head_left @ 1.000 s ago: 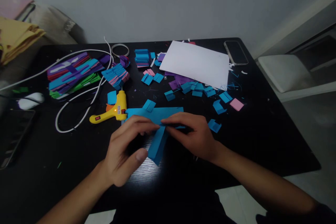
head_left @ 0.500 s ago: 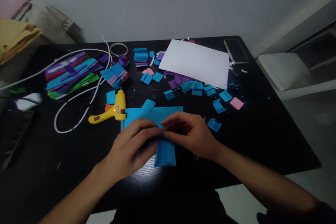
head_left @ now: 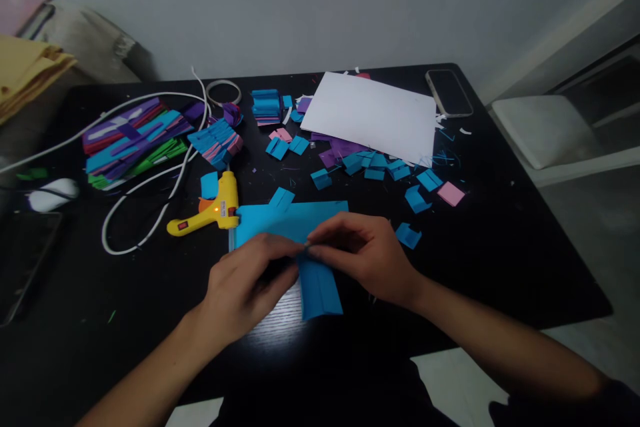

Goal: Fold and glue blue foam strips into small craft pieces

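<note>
Between my two hands, near the table's front edge, hangs a folded blue paper strip (head_left: 320, 290), its lower end toward me. My left hand (head_left: 253, 280) pinches its upper left corner with thumb and index finger. My right hand (head_left: 367, 253) closes thumb and fingers at the strip's top end, where a small pale bit shows between the fingertips. Beyond my hands lies a larger blue sheet (head_left: 310, 212), with a small folded blue piece (head_left: 281, 199) on its far edge. A yellow glue gun (head_left: 220, 207) with a lit orange light rests at the sheet's left.
Blue folded pieces (head_left: 375, 163) and a white sheet (head_left: 373, 113) lie at the back right, beside a phone (head_left: 449, 93). Bundled coloured strips (head_left: 135, 137), a looping white cable (head_left: 107, 220) and a mouse (head_left: 53, 195) occupy the left. A pink square (head_left: 451, 194) lies right.
The blue strip's lower end has swung slightly to the right. My left fingers have shifted a little at its upper corner; the right hand stays nearly in place.
</note>
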A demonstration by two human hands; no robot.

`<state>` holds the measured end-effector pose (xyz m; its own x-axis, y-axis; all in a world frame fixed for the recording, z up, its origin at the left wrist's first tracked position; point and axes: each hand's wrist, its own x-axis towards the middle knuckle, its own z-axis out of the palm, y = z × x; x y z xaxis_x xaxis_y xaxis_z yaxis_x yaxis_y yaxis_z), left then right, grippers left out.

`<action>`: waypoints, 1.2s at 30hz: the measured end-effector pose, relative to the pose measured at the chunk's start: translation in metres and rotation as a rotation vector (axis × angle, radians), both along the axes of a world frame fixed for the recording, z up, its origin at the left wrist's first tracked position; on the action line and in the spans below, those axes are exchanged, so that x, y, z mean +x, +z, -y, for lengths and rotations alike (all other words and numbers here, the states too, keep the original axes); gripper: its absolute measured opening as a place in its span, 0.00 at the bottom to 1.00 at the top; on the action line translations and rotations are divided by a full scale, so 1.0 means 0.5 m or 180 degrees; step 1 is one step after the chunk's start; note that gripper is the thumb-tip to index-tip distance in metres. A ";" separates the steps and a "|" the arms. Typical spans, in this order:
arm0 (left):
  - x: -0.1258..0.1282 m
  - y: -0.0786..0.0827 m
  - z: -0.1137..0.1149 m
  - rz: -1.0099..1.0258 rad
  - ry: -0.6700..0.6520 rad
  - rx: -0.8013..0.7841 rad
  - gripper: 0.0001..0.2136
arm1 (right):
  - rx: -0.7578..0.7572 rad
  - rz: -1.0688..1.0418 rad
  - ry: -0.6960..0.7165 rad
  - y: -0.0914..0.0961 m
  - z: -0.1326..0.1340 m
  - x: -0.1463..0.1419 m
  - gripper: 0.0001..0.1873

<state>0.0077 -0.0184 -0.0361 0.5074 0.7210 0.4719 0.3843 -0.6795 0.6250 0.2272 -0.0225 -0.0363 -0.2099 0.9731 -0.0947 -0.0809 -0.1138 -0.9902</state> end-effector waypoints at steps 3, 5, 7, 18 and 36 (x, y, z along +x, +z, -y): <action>0.001 -0.002 0.000 0.0017 0.0042 -0.0029 0.07 | 0.0002 -0.0021 -0.0036 0.000 0.002 -0.002 0.08; 0.002 -0.003 -0.001 0.0008 0.0075 -0.0073 0.07 | -0.0029 -0.0066 -0.0068 -0.001 0.002 -0.004 0.08; 0.003 -0.003 -0.002 0.0011 0.0084 -0.0126 0.08 | -0.0064 -0.0071 -0.0070 -0.002 0.002 -0.004 0.08; 0.004 0.000 0.002 -0.0009 -0.0232 -0.0663 0.07 | -0.0369 0.0238 0.0809 0.011 -0.018 0.022 0.10; 0.002 0.017 -0.009 0.0308 0.0007 -0.1071 0.08 | 0.1054 0.0462 0.1223 0.036 -0.031 0.054 0.18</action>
